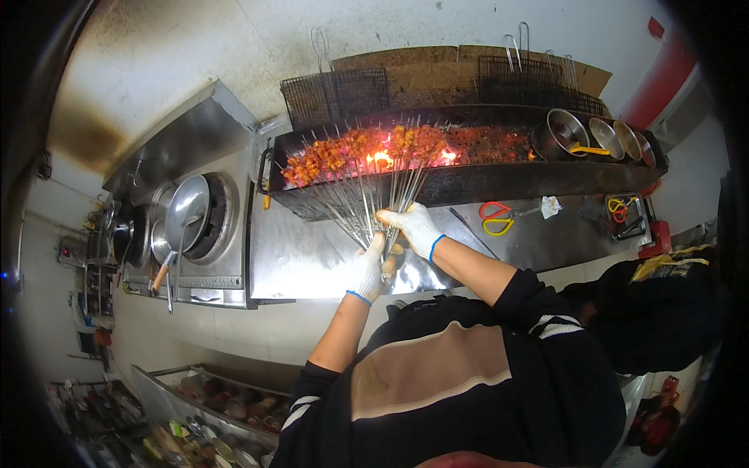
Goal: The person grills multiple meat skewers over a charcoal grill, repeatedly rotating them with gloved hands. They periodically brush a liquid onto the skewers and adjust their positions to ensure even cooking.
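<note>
Metal skewers [363, 204] fan out from my hands over the long charcoal grill [484, 178]. Chunks of browned meat [331, 158] are threaded on their far ends, above glowing coals and small flames [380, 161]. My left hand [367, 271], in a white glove with a blue cuff, is closed round the gathered handle ends. Just above it and to the right, my right hand [418, 226], gloved the same way, also grips the bunch with its thumb across the skewers. Some fingers of both hands are hidden behind the skewers.
Steel pots [563, 134] stand on the grill's right end. Red-and-yellow scissors [495, 218] and a crumpled tissue [551, 207] lie on the steel counter [285, 261]. A wok burner with a ladle [186, 226] is at left. Another person [655, 312] is close on my right.
</note>
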### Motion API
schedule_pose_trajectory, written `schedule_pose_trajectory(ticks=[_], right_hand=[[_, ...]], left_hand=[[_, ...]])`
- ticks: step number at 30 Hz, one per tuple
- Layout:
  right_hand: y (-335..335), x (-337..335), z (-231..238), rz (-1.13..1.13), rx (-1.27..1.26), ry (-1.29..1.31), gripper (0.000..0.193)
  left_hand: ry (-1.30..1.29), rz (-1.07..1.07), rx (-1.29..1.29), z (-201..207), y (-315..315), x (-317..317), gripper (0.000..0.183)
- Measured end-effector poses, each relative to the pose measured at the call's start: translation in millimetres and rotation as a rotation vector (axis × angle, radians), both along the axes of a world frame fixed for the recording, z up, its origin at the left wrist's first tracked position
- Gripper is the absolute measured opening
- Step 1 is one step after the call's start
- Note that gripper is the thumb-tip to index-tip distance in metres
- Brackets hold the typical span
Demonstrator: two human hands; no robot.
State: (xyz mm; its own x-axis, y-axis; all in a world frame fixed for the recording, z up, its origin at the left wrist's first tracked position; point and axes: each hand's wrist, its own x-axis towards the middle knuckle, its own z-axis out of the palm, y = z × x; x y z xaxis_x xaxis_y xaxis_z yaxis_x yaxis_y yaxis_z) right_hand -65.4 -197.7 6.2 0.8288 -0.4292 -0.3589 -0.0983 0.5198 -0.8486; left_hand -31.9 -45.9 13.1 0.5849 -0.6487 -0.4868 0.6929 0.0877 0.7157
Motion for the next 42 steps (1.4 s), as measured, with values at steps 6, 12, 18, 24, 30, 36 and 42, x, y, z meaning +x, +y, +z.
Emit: schedule_pose_trajectory(ticks=[6, 12, 18, 24, 30, 36, 42], right_hand=[[1, -5, 4, -0.028, -0.034, 0.004, 0.026], [-2, -8, 6, -0.070, -0.197, -0.003, 0.029], [-8, -8, -2, 0.003, -0.133, -0.043, 0.032], [3, 3, -22, 0.141, 0.398, -0.207, 0.025], [34, 12, -28, 0.227, 0.439, -0.081, 0.022], [48, 4, -6, 0.029, 0.251, -0.062, 0.027], [52, 5, 3, -0.090, 0.133, -0.007, 0.025]], left_hand=[[-0.055, 0.004, 0.031, -8, 3, 0, 0.023], [-0.137, 0.079, 0.040, -8, -5, -5, 0.027], [-0.087, 0.028, -0.041, -13, -2, -1, 0.031], [-0.006, -0.059, -0.157, -13, 10, 5, 0.032], [0.005, -0.132, 0.009, -4, 24, 1, 0.043], [0.118, -0.160, -0.155, -7, 30, 4, 0.057], [0.094, -0.055, -0.147, 0, 22, -2, 0.048]])
